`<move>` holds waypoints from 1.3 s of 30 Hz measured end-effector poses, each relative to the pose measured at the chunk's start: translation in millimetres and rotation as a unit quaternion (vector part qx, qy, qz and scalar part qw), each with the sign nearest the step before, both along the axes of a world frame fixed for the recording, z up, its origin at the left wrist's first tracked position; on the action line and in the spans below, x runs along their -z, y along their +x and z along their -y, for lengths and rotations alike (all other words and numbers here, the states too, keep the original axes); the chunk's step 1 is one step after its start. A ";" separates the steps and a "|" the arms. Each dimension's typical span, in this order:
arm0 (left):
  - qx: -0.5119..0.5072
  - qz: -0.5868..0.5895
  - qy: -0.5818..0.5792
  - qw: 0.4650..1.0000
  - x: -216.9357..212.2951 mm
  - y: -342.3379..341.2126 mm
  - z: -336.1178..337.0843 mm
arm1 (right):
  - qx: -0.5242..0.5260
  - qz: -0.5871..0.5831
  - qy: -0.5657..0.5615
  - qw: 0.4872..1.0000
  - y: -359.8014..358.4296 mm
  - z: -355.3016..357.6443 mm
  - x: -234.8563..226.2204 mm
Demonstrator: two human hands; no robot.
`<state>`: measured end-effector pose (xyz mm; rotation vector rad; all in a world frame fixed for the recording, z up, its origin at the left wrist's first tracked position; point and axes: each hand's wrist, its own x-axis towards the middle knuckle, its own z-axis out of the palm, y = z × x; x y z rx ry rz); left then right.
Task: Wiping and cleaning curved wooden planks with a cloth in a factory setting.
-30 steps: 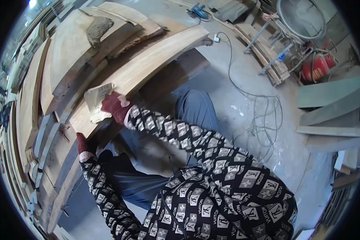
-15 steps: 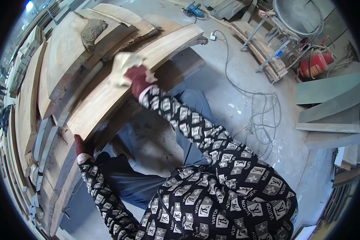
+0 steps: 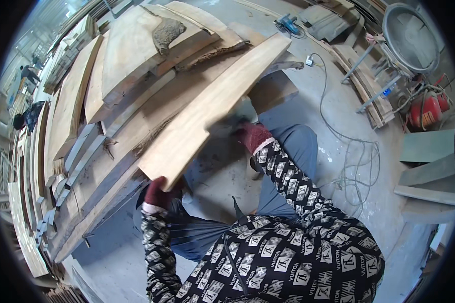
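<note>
Apparently, we're steadying a plank (image 3: 202, 112): left hand (image 3: 159, 194) pinching its near end, right hand (image 3: 254, 137) blurred, grip unclear; next move likely needs balance.

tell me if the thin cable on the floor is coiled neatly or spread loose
Spread loose: the cable sprawls across the floor in tangled, uneven loops.

A single wide fisheye view looks steeply down from the person's head, from the left of two side-by-side cameras. The black-and-white patterned jacket with long sleeves (image 3: 288, 257) fills the near lower edge; the long pale wooden plank (image 3: 207, 106) sits close, mid-view. The smooth grey concrete floor (image 3: 313, 113) stretches farther off, and outlines curve toward the dark round rim.
</note>
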<state>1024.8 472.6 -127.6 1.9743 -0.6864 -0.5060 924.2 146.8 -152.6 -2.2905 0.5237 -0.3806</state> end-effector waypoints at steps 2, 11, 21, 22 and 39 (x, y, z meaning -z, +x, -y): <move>-0.095 -0.478 -0.307 0.818 10.8 -24.8 15.6 | -0.012 0.024 0.032 0.999 5.6 2.4 -5.6; -0.072 -0.397 -0.362 0.840 -26.4 -75.1 90.4 | 0.100 0.133 -0.048 0.985 31.5 78.5 -26.3; -0.091 -0.390 -0.357 0.844 -15.7 -110.5 226.9 | 0.092 -0.054 -0.222 0.969 128.7 237.9 -6.8; -0.049 -0.403 -0.342 0.848 -16.4 -119.7 246.7 | 0.123 -0.073 -0.237 0.961 98.5 270.5 -11.9; 0.087 -0.675 -0.188 0.708 28.3 -123.3 397.9 | 0.251 0.009 -0.157 0.955 -39.3 311.2 23.4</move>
